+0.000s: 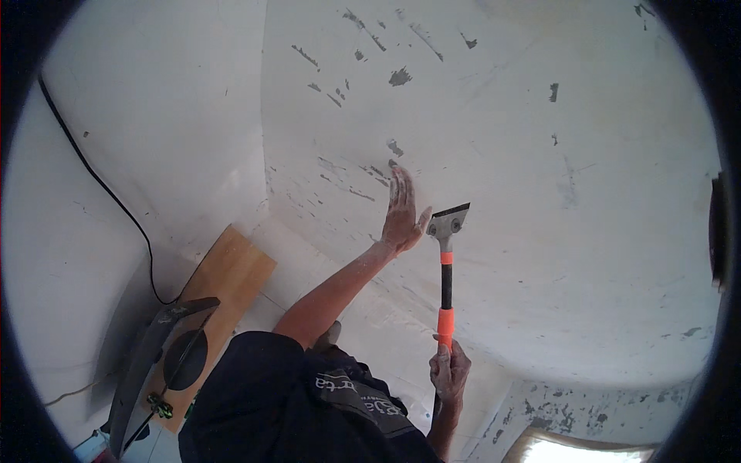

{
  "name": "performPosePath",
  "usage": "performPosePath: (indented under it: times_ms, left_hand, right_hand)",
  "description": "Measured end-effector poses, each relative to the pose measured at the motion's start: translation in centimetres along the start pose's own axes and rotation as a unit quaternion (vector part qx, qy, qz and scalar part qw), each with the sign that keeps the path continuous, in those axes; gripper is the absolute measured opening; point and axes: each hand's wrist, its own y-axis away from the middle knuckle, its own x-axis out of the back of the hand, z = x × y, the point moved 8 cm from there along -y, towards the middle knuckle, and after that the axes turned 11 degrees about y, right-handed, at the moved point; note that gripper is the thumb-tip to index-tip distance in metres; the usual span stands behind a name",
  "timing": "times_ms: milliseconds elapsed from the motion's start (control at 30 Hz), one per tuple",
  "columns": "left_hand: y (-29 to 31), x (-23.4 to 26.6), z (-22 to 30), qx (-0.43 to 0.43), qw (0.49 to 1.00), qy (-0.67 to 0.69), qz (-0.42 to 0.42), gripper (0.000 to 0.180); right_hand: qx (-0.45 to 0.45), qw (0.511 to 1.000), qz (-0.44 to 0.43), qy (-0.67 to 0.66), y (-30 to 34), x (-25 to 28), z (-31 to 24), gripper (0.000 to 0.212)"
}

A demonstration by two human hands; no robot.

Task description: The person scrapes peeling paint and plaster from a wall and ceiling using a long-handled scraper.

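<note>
My left hand (400,214) is stretched up against the white wall (502,139), fingers extended and palm side toward the surface; pale dust coats them. Closed around the orange-and-black handle of a long-handled scraper (447,285) is my right hand (450,369). The scraper stands upright in the view, its metal head and dark blade just right of my left thumb. Whether the blade touches the wall I cannot tell. Grey scraped patches (400,76) mark the wall above and left of my left hand.
At the lower left, a wooden board (235,266) stands near a dark-edged item with a round black panel (186,359). A black cable (104,185) runs down the left wall. A bright opening (579,451) shows at the lower right, and a dark object (718,231) at the right edge.
</note>
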Motion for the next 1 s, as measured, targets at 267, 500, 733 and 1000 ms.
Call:
performPosePath:
  times_ms: [267, 500, 733, 1000]
  left_hand:
    - [-3.3, 4.3, -0.9, -0.011, 0.997, -0.066, -0.028, 0.090]
    - [-5.0, 6.6, -9.0, 0.095, 0.973, 0.120, 0.174, 0.083]
    - [-2.1, 4.4, -16.6, 0.184, 0.965, 0.133, 0.134, 0.080]
    - [2.7, 6.7, -3.0, 0.021, 0.996, 0.073, -0.043, 0.062]
  right_hand:
    - [-0.008, 1.000, -0.001, -0.009, 0.0, -1.1, -0.6, 0.036]
    - [-0.001, 1.000, 0.015, 0.013, 0.4, -1.4, -0.8, 0.036]
    - [-0.006, 1.000, 0.012, -0.003, 0.3, -2.0, -1.1, 0.036]
    - [-0.001, 1.000, -0.007, 0.027, -1.3, -3.5, -1.2, 0.036]
